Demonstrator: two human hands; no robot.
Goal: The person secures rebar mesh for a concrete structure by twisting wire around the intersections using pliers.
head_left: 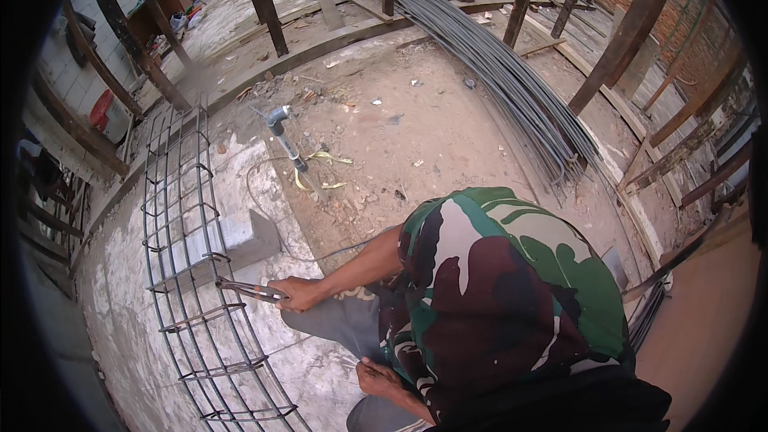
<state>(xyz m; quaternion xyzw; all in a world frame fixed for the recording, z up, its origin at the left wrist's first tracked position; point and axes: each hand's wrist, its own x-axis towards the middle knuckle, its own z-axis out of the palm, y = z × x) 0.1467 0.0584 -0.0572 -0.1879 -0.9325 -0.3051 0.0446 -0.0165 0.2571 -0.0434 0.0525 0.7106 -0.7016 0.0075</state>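
My right hand (298,294) is closed around the handles of long steel pincers (250,290). Their jaws meet a bar of the long rebar cage (210,316), made of straight bars and square stirrups. Lower down, my left hand (382,378) is held near my knees with its fingers curled; what it holds, if anything, is too small to make out. Beneath the cage lies a pale grey concrete block (254,238), supporting it above the light slab. My camouflage sleeve and shirt cover much of the lower right.
A pipe with a grey elbow (278,114) stands in the dirt beside a yellowish strap (330,158). A thin dark cable (250,184) loops over the slab. Beyond lies a bundle of rebar (496,64), among upright wooden posts (264,8). At left is a red-and-white bucket (110,118).
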